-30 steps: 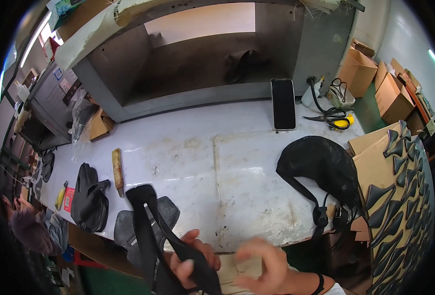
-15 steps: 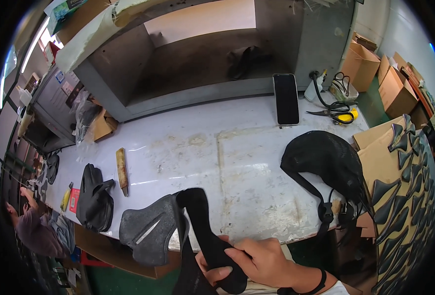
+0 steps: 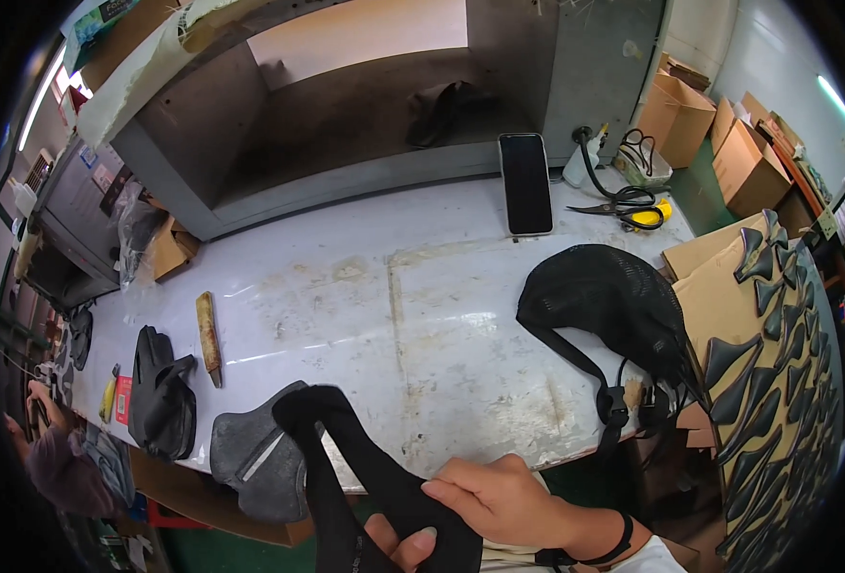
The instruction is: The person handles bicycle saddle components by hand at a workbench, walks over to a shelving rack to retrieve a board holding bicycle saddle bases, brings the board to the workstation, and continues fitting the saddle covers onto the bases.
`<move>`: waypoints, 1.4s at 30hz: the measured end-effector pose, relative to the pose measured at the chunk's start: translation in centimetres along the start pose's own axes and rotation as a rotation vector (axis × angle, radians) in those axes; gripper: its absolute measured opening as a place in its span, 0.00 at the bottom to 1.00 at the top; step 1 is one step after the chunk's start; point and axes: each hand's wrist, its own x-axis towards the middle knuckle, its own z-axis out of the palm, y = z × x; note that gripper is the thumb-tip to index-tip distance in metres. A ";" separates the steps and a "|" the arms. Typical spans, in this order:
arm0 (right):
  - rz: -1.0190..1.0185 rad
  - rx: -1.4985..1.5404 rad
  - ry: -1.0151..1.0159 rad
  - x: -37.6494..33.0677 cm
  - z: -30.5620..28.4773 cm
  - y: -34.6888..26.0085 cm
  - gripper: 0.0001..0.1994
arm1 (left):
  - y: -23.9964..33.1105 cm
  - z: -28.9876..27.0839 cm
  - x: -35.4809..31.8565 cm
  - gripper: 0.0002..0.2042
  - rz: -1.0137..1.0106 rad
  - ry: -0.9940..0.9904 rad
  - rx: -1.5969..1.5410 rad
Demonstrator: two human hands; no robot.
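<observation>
A long black fabric piece (image 3: 384, 458), bent into a narrow loop, stretches up and left from my hands over the table's front edge. My right hand (image 3: 508, 506), with a black band at its wrist, is closed and pinches its right side between thumb and fingers. Lower down, my left hand (image 3: 398, 546) shows only its fingertips, curled against the same fabric; the rest is hidden behind it. Just left of the loop, a dark grey flat panel (image 3: 241, 444) with a pale slit overhangs the table edge, partly covered by the fabric.
On the white table (image 3: 346, 325) are a worn-handled tool (image 3: 208, 334), a folded black item (image 3: 161, 401), a black mesh bag (image 3: 604, 296) with buckled straps, a phone (image 3: 525, 186) and scissors (image 3: 623, 210). Dark cut pieces (image 3: 733, 382) cover cardboard at right. Another person (image 3: 64, 468) works far left.
The fabric's upper end has swung left and down, covering more of the grey panel. My left fingertips have shifted slightly left and lower. The whole view has shifted a little.
</observation>
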 end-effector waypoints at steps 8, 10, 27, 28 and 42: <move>0.371 0.709 -0.170 -1.4 2.4 2.7 0.11 | -0.1 -2.5 1.9 0.31 -0.037 -0.133 0.030; 0.316 0.579 -0.108 -1.6 2.5 2.3 0.11 | -0.1 -3.4 1.9 0.31 -0.039 -0.151 0.042; 0.269 0.662 -0.030 -2.6 0.0 3.7 0.09 | 0.5 -9.2 3.1 0.30 -0.067 -0.399 0.130; 0.242 0.701 -0.063 -3.3 0.5 4.8 0.09 | 0.7 -9.3 3.1 0.30 -0.070 -0.419 0.142; 0.123 0.795 -0.181 -2.1 1.4 3.9 0.34 | 1.0 -10.8 1.7 0.30 -0.112 -0.600 0.271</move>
